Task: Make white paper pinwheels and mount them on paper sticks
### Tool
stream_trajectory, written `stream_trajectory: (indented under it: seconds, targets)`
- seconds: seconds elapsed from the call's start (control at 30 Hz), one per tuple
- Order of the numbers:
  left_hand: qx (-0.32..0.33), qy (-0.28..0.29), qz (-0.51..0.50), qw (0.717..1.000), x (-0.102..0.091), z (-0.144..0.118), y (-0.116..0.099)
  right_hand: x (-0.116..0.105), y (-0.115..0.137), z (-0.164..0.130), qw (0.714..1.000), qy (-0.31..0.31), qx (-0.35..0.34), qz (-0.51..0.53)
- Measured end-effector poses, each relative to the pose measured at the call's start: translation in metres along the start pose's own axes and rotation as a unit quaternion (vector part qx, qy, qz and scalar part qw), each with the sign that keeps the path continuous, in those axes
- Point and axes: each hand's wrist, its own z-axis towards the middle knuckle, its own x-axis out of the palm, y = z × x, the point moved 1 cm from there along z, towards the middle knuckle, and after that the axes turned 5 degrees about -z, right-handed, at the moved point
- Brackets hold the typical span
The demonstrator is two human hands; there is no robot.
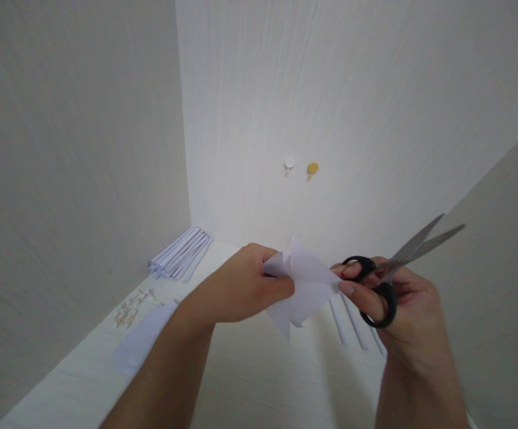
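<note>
A folded piece of white paper [310, 280] with pointed corners is held up between my two hands, above the table. My left hand [252, 283] grips its left side, thumb in front and fingers mostly hidden behind. At the paper's right corner, the thumb and a fingertip of my right hand [402, 310] pinch it. Black-handled scissors [415, 247] hang on that same hand, its thumb through one loop and a finger at the other. Their blades are spread and point up and right, away from the paper.
White paper tubes [181, 253] are piled at the back left. Nearer lie several small gold-coloured pieces [134, 307] and a flat white sheet [140, 339]. More paper tubes [348, 322] lie behind my right hand. On the back wall are a white hook [290, 162] and a gold hook [312, 168].
</note>
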Motion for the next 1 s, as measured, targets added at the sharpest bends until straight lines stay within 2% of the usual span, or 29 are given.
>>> stream_trajectory:
  seconds: [0.1,0.2,0.27,0.33,0.43,0.47,0.53,0.67,0.7,0.87,1.0]
  targets:
    - [-0.012,0.019,0.009,1.000,0.000,0.000,0.000,0.001,0.001,-0.001,1.000,-0.007,-0.015,-0.016]
    - [-0.015,0.005,-0.018,1.000,-0.001,0.000,-0.001,0.002,0.000,-0.001,0.999,-0.016,-0.013,-0.034]
    - [-0.015,-0.033,-0.063,0.997,-0.003,0.001,-0.001,0.002,-0.001,-0.001,0.998,-0.037,-0.007,-0.046]
    - [0.002,-0.093,-0.114,0.989,-0.005,0.004,0.000,0.005,-0.004,-0.001,0.997,-0.070,0.002,-0.045]
    - [0.053,-0.174,-0.223,0.958,-0.006,0.009,0.003,0.012,-0.009,0.001,0.990,-0.139,0.003,-0.005]
    - [0.062,-0.185,-0.261,0.945,-0.005,0.010,0.004,0.016,-0.010,0.002,0.986,-0.164,0.001,0.017]
    - [0.065,-0.170,-0.308,0.934,-0.002,0.013,0.005,0.024,-0.012,0.003,0.977,-0.206,0.003,0.057]
    - [0.052,-0.097,-0.275,0.955,0.007,0.013,0.002,0.043,-0.009,0.003,0.965,-0.244,0.032,0.096]
    - [0.046,-0.102,-0.256,0.960,0.009,0.012,0.002,0.047,-0.008,0.002,0.964,-0.243,0.039,0.098]
    - [0.038,-0.199,-0.183,0.962,0.006,0.012,0.005,0.062,-0.009,-0.003,0.972,-0.215,0.043,0.079]
    - [0.042,-0.204,-0.182,0.961,0.004,0.015,0.009,0.065,-0.011,-0.006,0.977,-0.206,0.034,0.049]
